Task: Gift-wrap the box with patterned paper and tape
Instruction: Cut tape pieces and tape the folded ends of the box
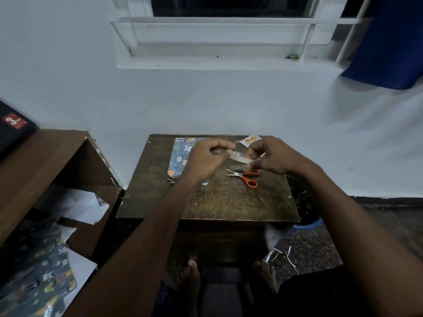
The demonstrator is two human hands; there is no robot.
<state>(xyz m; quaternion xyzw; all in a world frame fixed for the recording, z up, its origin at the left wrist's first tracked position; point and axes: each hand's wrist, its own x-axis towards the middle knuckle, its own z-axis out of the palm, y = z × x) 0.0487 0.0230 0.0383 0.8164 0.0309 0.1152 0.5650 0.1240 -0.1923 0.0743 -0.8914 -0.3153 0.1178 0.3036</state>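
At nine o'clock from the small table, a brown shelf unit (45, 161) stands against the wall, with a dark box bearing a red label (13, 126) on its top. Below it, toward seven o'clock, loose patterned paper (39, 266) with cartoon animals lies beside white sheets (75, 202).

On the dark wooden table (217, 202), the wrapped box (180, 159) sits at about ten o'clock on the tabletop, covered in the same blue animal paper, and your left forearm crosses over its near right corner. Your left hand (206, 159) hovers above the table just right of the box, its fingers curled, thumb and forefinger pinching one end of a clear strip of tape (240, 156). The strip runs to your right hand (272, 156), at about one o'clock on the tabletop, whose curled fingers grip the other end; whether the tape roll sits inside that hand, you cannot tell.

Beneath the tape, orange-handled scissors (245, 176) lie flat on the table, blades pointing toward nine o'clock. At twelve to one o'clock, by the table's far edge, rests a small packet with orange circles (250, 140). Beyond the table's right side, at three o'clock, a blue-rimmed bin (306, 225) stands on the floor, and a blue curtain (389, 42) hangs at the upper right.
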